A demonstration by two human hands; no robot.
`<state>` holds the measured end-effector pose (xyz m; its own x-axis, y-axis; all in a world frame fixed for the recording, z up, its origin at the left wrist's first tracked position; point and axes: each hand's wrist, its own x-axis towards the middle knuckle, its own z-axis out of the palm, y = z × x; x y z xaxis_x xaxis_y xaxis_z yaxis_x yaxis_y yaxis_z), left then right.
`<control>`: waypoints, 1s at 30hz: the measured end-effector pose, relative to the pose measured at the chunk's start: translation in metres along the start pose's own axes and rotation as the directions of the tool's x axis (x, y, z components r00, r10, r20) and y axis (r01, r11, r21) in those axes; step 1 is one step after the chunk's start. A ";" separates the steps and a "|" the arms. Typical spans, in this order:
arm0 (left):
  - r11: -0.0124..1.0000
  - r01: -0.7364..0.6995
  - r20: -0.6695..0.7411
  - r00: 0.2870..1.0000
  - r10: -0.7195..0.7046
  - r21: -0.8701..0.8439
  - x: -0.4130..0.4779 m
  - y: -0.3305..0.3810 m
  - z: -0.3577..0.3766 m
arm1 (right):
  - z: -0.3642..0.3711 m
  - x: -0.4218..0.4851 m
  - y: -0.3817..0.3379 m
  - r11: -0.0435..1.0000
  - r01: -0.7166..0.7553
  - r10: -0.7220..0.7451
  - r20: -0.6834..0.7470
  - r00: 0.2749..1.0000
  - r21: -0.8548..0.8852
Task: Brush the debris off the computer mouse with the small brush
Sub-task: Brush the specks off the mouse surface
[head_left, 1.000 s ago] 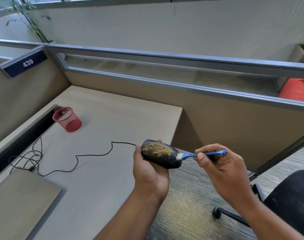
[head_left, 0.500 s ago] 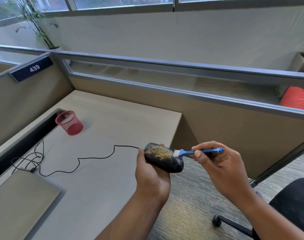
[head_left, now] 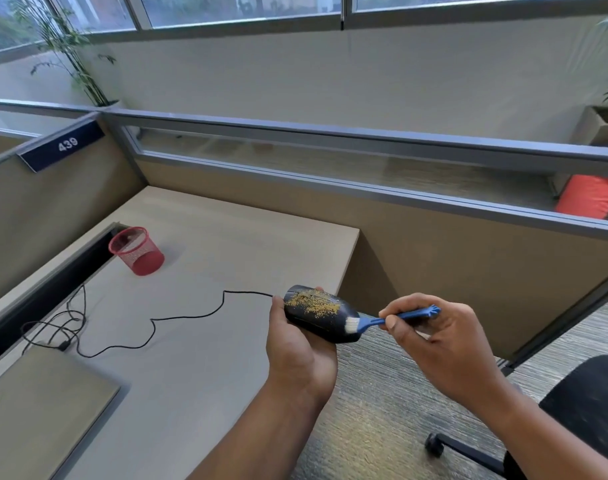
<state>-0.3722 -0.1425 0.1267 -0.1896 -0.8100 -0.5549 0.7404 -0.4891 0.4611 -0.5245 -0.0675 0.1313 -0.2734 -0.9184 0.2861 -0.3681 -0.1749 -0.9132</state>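
Observation:
A black wired computer mouse (head_left: 321,315) with yellow-brown debris (head_left: 313,301) scattered on its top is held up past the desk's right edge. My left hand (head_left: 297,351) grips it from below and from the side. My right hand (head_left: 437,344) pinches a small blue brush (head_left: 392,318) by its handle. The brush's white bristles (head_left: 351,323) touch the mouse's near right end, beside the debris patch. The mouse's black cable (head_left: 178,318) trails left across the desk.
A red mesh cup (head_left: 136,251) stands at the far left of the light wooden desk (head_left: 198,375). A grey pad (head_left: 36,410) lies at the near left. Cubicle partitions (head_left: 434,265) bound the desk. A black office chair (head_left: 586,410) sits on the carpet at the right.
The view has tilted up slightly. The brush has stroked over the mouse's right end, bristles now lower on it. My left hand keeps the same hold on the mouse.

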 end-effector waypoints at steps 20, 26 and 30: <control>0.999 0.034 -0.026 0.999 -0.034 -0.002 0.000 0.005 0.003 | 0.016 0.007 -0.019 0.972 0.215 -0.211 0.056 0.976 -0.092; 0.999 0.031 -0.025 0.999 -0.031 -0.008 0.000 0.005 0.000 | -0.007 0.006 -0.004 1.000 0.009 -0.009 0.042 0.999 -0.014; 0.999 0.036 0.001 0.999 -0.036 -0.003 -0.005 0.002 0.000 | 0.000 0.017 -0.010 0.999 0.000 0.000 -0.005 1.000 0.035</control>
<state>-0.3700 -0.1395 0.1308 -0.2172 -0.7922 -0.5703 0.7351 -0.5171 0.4383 -0.5257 -0.0811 0.1452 -0.2774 -0.9167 0.2877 -0.3372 -0.1875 -0.9226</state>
